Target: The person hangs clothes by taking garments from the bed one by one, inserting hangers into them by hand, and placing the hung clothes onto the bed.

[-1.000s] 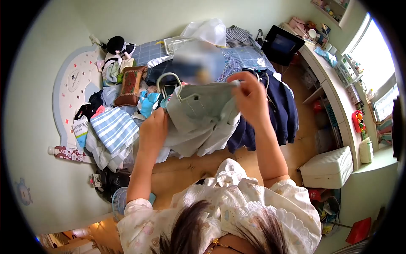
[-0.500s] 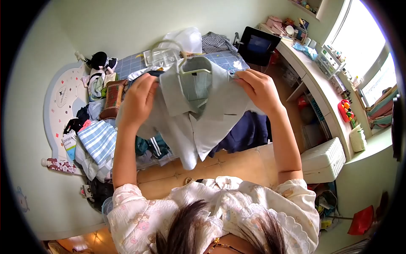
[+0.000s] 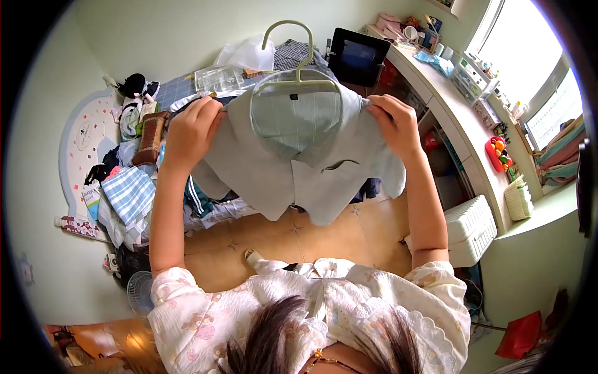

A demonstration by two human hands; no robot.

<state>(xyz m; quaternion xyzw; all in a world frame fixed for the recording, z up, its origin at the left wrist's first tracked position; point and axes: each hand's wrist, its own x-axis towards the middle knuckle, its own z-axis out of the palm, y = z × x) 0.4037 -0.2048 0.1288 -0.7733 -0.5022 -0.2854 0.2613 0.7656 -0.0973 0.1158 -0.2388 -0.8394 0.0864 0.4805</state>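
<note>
A pale grey-green collared shirt [image 3: 255, 168] hangs in front of me on a light green hanger [image 3: 309, 40], whose hook points up. My left hand [image 3: 194, 128] pinches the shirt at the shoulder on the left. At the opposite shoulder, my right hand [image 3: 395, 121] has its fingers closed on the cloth. The hanger's crossbar shows inside the neck opening, and its ends are hidden in the shirt. A dark, curved mark or slit shows on the right side of the chest.
Behind the shirt is a bed with piled clothes, including a striped blue-white cloth [image 3: 129, 194] and a brown pillow [image 3: 149, 138]. A black chair [image 3: 356, 57] stands near the long desk [image 3: 445, 115] by the window. A white storage box [image 3: 470, 230] sits at right.
The shirt and hanger have tipped so that the hook stands higher and the hem has risen. Both hands keep hold of the shoulders, and my view has shifted to the right.
</note>
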